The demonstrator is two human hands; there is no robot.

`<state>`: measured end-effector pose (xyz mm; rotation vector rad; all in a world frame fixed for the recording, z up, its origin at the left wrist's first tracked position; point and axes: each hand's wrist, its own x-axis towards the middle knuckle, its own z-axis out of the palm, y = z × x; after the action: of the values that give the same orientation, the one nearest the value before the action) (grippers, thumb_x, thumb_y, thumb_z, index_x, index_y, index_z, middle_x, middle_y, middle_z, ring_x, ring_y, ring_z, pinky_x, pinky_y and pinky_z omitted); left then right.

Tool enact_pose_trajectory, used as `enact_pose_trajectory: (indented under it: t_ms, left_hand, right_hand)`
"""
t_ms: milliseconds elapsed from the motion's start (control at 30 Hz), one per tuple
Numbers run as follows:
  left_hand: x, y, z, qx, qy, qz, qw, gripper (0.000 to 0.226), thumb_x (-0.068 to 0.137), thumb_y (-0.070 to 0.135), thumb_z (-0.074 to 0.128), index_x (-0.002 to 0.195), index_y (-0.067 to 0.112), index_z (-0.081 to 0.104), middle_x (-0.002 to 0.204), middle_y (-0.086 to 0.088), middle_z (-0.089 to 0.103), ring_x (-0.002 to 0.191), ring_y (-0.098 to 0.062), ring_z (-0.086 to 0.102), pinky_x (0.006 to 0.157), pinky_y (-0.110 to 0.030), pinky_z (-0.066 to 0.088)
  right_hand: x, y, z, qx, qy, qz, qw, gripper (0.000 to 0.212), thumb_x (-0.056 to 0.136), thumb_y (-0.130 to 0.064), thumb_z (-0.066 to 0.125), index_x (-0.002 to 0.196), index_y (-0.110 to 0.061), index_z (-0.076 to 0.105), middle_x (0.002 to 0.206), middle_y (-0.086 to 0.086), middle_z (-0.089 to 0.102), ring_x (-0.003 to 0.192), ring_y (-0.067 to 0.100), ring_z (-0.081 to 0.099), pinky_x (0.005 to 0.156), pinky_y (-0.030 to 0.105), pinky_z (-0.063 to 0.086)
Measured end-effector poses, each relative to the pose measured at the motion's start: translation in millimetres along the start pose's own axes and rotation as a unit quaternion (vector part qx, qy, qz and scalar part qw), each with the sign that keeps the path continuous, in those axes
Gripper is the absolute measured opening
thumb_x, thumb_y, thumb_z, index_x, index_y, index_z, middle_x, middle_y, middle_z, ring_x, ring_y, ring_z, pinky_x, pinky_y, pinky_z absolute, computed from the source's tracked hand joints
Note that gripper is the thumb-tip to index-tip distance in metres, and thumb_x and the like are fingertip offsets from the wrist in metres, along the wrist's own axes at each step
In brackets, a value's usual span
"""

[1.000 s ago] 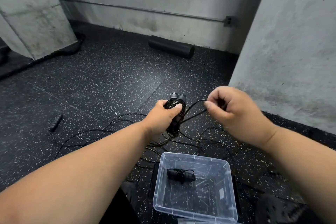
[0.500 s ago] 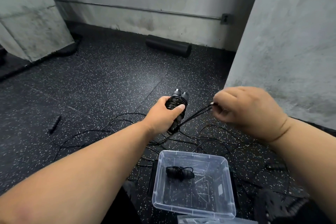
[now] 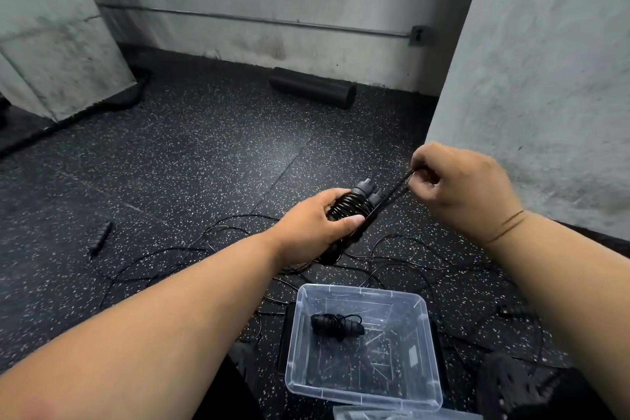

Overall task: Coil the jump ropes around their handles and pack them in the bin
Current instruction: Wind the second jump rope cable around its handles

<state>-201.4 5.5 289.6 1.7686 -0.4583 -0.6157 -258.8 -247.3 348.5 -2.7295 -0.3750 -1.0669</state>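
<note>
Right hand (image 3: 467,191) now higher, rope (image 3: 397,193) drawn taut toward 1 o'clock. Left hand (image 3: 313,227) wraps paired handles (image 3: 354,211), partly coiled. Right fingers pinch doubled rope. Rope: thin, light, springy; likely uncoils if tension drops. Grip handles mid-length. Bin (image 3: 433,344) at 6 o'clock holds one packed rope (image 3: 335,326).

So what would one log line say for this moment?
left hand grips coiled handles | right hand pinches rope | bin: one bundle

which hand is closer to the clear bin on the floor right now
Left. The left hand, gripping the rope-wound handles, is above the bin's far rim; the right hand, pinching the cord, is higher and farther right.
</note>
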Motion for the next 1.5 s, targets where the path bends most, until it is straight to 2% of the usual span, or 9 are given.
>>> enact_pose_trajectory:
  t_ms: [267,433,567,833,967,1100,1133,1267,1500]
  left_hand:
    - [-12.3,11.0,9.5,-0.043,-0.078,-0.013,0.996,0.048,0.094,0.053,0.075,0.139,0.04,0.06,0.108,-0.004,0.08,0.093,-0.027,0.08,0.07,-0.038,0.064]
    - [-17.8,13.8,8.8,-0.059,-0.095,-0.015,0.994,0.048,0.091,0.038,0.082,0.136,0.034,0.064,0.112,-0.006,0.079,0.098,-0.028,0.079,0.08,-0.04,0.065]
    - [-20.1,12.3,7.1,-0.086,-0.097,-0.032,0.991,0.052,0.092,0.021,0.085,0.138,0.029,0.063,0.113,-0.007,0.077,0.094,-0.025,0.079,0.075,-0.035,0.063]
    - [-17.2,3.3,-0.1,-0.103,-0.013,-0.046,0.994,0.047,0.088,0.023,0.087,0.126,0.038,0.063,0.101,0.004,0.08,0.086,-0.024,0.08,0.066,-0.037,0.063]
    - [-15.2,0.1,-4.5,-0.097,0.018,-0.046,0.994,0.041,0.092,0.024,0.083,0.127,0.032,0.065,0.099,-0.006,0.081,0.084,-0.028,0.08,0.068,-0.042,0.065]
    - [-15.1,7.7,-7.1,-0.128,0.012,-0.03,0.991,0.035,0.092,0.027,0.081,0.126,0.029,0.07,0.101,-0.01,0.081,0.082,-0.026,0.077,0.069,-0.044,0.064]
    - [-15.2,10.1,-7.3,-0.138,0.008,-0.027,0.99,0.037,0.091,0.029,0.081,0.127,0.029,0.07,0.103,-0.012,0.081,0.083,-0.026,0.077,0.07,-0.043,0.063]
    - [-16.1,14.2,-6.0,-0.143,-0.002,-0.019,0.99,0.042,0.088,0.031,0.083,0.128,0.03,0.07,0.1,-0.011,0.081,0.08,-0.025,0.078,0.064,-0.036,0.061]
    - [-21.1,14.8,-8.2,-0.135,-0.018,-0.031,0.99,0.042,0.092,0.022,0.082,0.128,0.035,0.067,0.1,-0.01,0.081,0.082,-0.026,0.079,0.065,-0.04,0.064]
  right_hand:
    - [-6.6,8.8,12.2,0.177,-0.098,0.216,0.955,0.011,0.084,-0.031,0.072,0.085,-0.033,0.061,0.073,-0.016,0.068,0.061,0.003,0.06,0.055,0.025,0.046]
    - [-13.0,2.8,23.4,0.287,-0.15,0.277,0.905,0.011,0.088,-0.028,0.077,0.083,-0.027,0.067,0.062,-0.006,0.067,0.05,0.004,0.051,0.053,0.025,0.042]
    - [-16.9,-5.8,29.7,0.354,-0.15,0.334,0.861,0.016,0.091,-0.029,0.079,0.083,-0.018,0.071,0.06,-0.004,0.065,0.047,0.005,0.05,0.046,0.017,0.04]
    - [-7.3,-15.5,19.1,0.366,-0.15,0.297,0.869,0.001,0.094,-0.035,0.075,0.094,-0.034,0.075,0.066,-0.006,0.065,0.054,0.004,0.051,0.048,0.019,0.044]
    - [-4.7,-22.9,16.0,0.498,-0.198,0.32,0.781,0.011,0.096,-0.019,0.072,0.095,-0.028,0.079,0.075,0.005,0.074,0.065,0.014,0.067,0.06,0.023,0.054]
    - [-4.5,-23.6,17.7,0.67,-0.209,0.391,0.596,0.028,0.09,-0.009,0.057,0.103,-0.017,0.081,0.074,0.009,0.067,0.057,0.014,0.059,0.051,0.022,0.049]
    - [-4.6,-23.7,17.7,0.661,-0.221,0.39,0.602,0.031,0.092,-0.006,0.054,0.103,-0.019,0.081,0.074,0.009,0.066,0.055,0.013,0.056,0.049,0.021,0.047]
    - [-5.6,-33.4,16.6,0.5,-0.25,0.293,0.775,0.027,0.103,-0.01,0.056,0.099,-0.03,0.074,0.071,0.005,0.06,0.059,0.014,0.054,0.052,0.024,0.044]
    - [-10.9,-49.1,16.1,0.27,-0.205,0.176,0.924,0.026,0.085,-0.035,0.081,0.097,-0.051,0.064,0.071,-0.014,0.062,0.058,0.003,0.053,0.055,0.02,0.044]
